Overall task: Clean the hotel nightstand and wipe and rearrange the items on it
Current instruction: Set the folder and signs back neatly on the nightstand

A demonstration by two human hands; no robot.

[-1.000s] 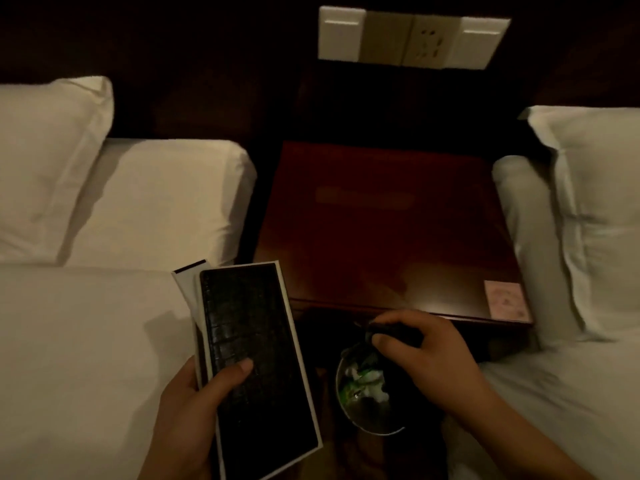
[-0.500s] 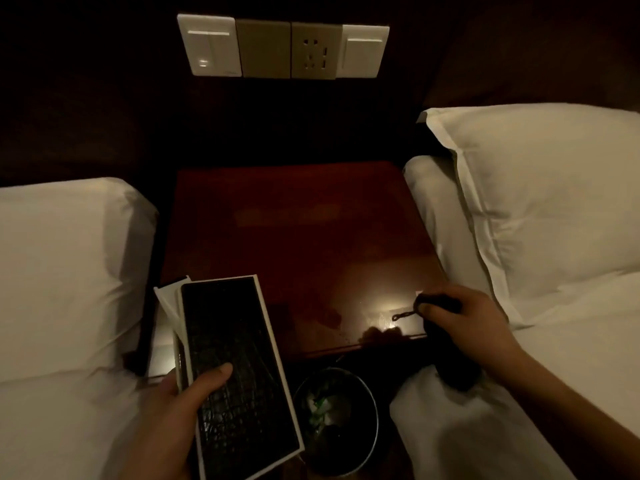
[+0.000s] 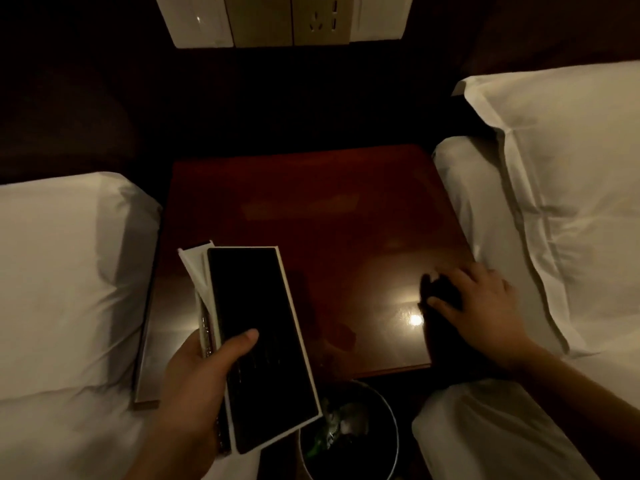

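Head view looks down on a dark red bench [image 3: 311, 216] between two beds. The bench top is shiny and hard, with a bright spot of light at about 4 o'clock.

The right hand [image 3: 481, 313] lies on a dark cloth [image 3: 441, 292] near the 4 o'clock corner of the bench. Its fingers are spread out on top of the cloth and press it down, not wrapped round it. The cloth looks soft and floppy, so it will likely bunch up if pushed from one edge. A flat palm on its middle should keep it spread and sliding. Part of it seems to hang over the front edge, but it is too dark to be sure.

The left hand [image 3: 194, 386] grips a black folder [image 3: 259, 341] at about 7 o'clock, over the front edge of the bench. The thumb lies on top and the fingers are under it. White papers [image 3: 194, 268] stick out from below the folder, and something thin and shiny sits under them, too dark to name. The folder looks stiff, flat and light. The papers are loose and could slip out, so squeezing the whole stack near its bottom end seems the safe hold.

A bin [image 3: 349, 441] stands on the floor at 6 o'clock, right under the folder's low corner.
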